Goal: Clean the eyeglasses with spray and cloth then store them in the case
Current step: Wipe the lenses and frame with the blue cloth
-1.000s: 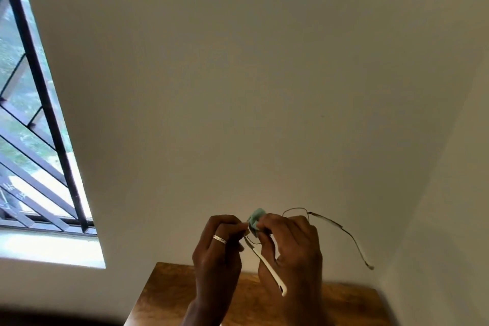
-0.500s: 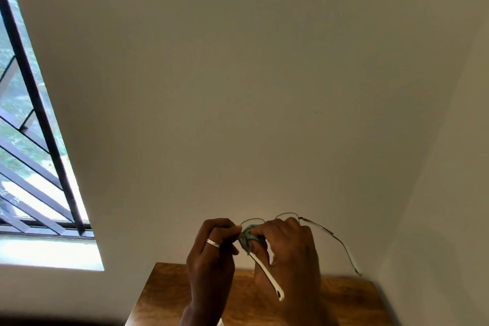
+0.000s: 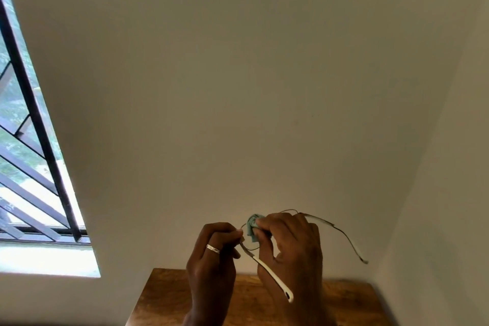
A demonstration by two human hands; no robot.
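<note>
Head camera: thin-framed eyeglasses (image 3: 272, 276) held in mid-air before a plain wall, above a wooden table (image 3: 164, 296) cut off at the lower edge. Pinched at one frame corner by the ringed left hand (image 3: 211, 259). Bunched green cloth (image 3: 252, 223) pinched by the right hand (image 3: 293, 246) against one lens, largely hidden. Barred window (image 3: 26, 167) cropped at left.

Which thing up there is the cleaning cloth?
Above the wooden table, the left hand and right hand meet before the wall. The cloth is the small wad the right hand pinches against a lens. Alone it is pale green and soft; the eyeglasses are thin wire, white-tipped.
</note>
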